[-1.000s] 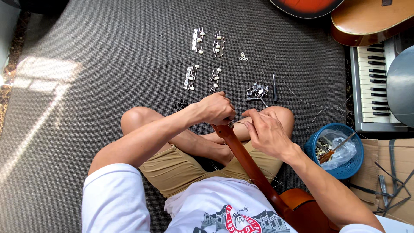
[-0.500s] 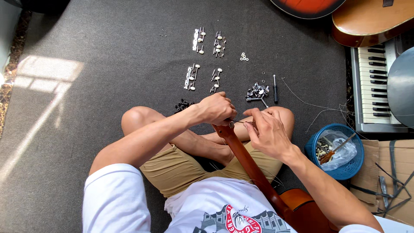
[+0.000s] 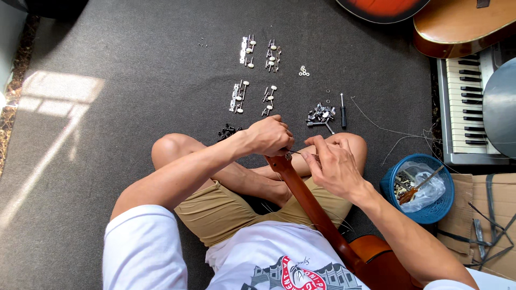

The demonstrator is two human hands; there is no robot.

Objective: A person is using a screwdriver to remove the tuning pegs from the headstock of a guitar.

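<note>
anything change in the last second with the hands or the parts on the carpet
Almost nothing visibly changed. The left hand stays wrapped around the head end of the guitar neck, and the right hand keeps working with its fingertips beside it. The tuner strips and the screwdriver lie where they did.

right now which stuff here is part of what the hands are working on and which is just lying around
In use: guitar neck, gripped at its top by the left hand; right hand beside it; tuner sets; screwdriver.

Lying about: keyboard, blue basket, other guitars, cardboard.
</note>
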